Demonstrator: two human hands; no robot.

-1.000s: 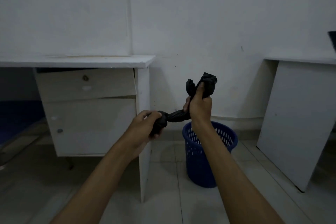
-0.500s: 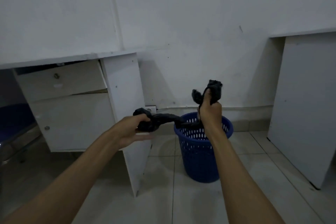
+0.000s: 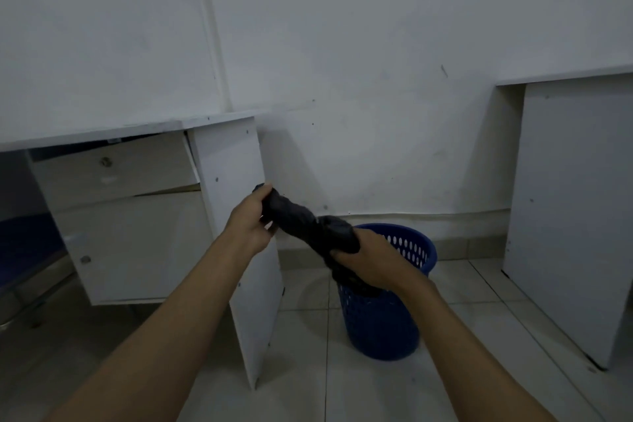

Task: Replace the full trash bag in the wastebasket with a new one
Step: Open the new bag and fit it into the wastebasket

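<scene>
Head view, looking down past both forearms: a rolled-up black trash bag [image 3: 301,219] is stretched between the two hands, held up in the air just above the floor-standing wastebasket. At about 9 o'clock from the bag's middle, the left hand [image 3: 251,224] has its fingers curled round the bag's upper end, whose tip pokes out above the knuckles. At about 4 o'clock, the right hand [image 3: 368,259] grips the bunched lower part, with a twisted tail of the bag hanging below the fist toward the basket rim. The hands are apart, each clamped on its own end of the bag, the roll slanting down from left to right between them.

Just behind and below the right hand stands the blue perforated wastebasket [image 3: 387,322] on the pale tiled floor [image 3: 308,370], near the wall. At 9 o'clock from the basket is a white table [image 3: 226,175] with a drawer unit [image 3: 116,216] under its top. At 3 o'clock, well apart, stands another white panel [image 3: 568,216] against the wall.
</scene>
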